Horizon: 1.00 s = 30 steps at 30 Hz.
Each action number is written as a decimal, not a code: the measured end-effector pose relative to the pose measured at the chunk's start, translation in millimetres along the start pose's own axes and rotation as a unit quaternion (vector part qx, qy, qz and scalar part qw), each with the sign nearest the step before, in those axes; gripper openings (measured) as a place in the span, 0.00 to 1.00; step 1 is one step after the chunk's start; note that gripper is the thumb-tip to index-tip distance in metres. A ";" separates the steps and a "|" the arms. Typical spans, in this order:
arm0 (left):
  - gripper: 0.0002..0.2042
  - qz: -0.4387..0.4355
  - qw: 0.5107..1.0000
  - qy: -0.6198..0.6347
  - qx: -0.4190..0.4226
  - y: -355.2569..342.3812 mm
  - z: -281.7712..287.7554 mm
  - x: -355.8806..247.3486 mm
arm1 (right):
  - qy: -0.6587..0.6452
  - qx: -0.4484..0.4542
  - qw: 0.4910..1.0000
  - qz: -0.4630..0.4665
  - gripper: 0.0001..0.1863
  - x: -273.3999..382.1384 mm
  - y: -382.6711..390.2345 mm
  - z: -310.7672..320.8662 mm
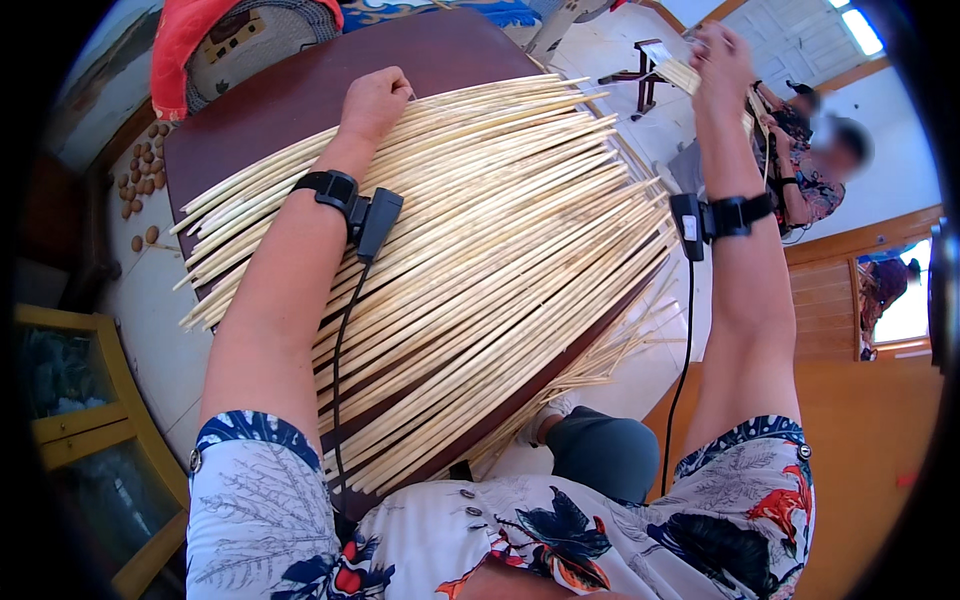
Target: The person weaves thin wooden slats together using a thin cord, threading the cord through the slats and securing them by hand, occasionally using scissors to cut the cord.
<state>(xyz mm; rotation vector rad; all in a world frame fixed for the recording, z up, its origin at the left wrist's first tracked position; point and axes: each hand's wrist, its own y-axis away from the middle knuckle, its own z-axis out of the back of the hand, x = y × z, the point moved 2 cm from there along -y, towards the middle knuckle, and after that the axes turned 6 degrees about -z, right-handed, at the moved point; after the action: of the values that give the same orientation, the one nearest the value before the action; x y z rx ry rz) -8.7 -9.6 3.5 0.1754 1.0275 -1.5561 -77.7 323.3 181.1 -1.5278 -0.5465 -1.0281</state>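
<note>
A wide row of long, pale, peeled stalks [480,235] lies side by side on a dark brown table [250,135]. At the far edge of the row, my left hand [375,103] is closed, its fingers curled down against the outermost stalks. What it grips, if anything, is hidden beneath it. My right hand [722,62] is raised past the right ends of the stalks. Motion smears its fingers, so their closing and any held thing are unclear. Each wrist wears a black strap with a small device and cable.
Loose stalks [600,365] lie lower, beyond the table's near right edge. Two people [815,165] sit at the far right near a dark stand [648,85]. A red-draped chair [185,60] stands far left, with several round brown things [140,175] on the floor and a glass-fronted cabinet [100,420] nearer.
</note>
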 end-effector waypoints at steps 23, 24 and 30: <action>0.05 -0.026 0.998 -0.016 -0.047 -2.9 0.1 -2.2 | 0.305 0.452 0.816 0.191 0.05 -96.1 121.2 -187.7; 0.05 -0.026 0.998 -0.016 -0.047 -2.6 0.0 -2.5 | 0.281 0.462 0.827 0.152 0.05 -97.7 120.9 -187.7; 0.06 0.021 0.998 -0.040 -0.043 -3.2 -0.3 -3.7 | 0.252 0.455 0.848 0.098 0.06 -96.3 124.4 -192.3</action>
<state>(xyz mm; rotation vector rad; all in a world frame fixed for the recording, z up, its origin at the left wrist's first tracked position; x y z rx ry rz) -10.5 -7.0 7.2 0.0745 1.0196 -1.4670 -84.7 130.4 24.7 -0.4256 -0.3933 -0.7784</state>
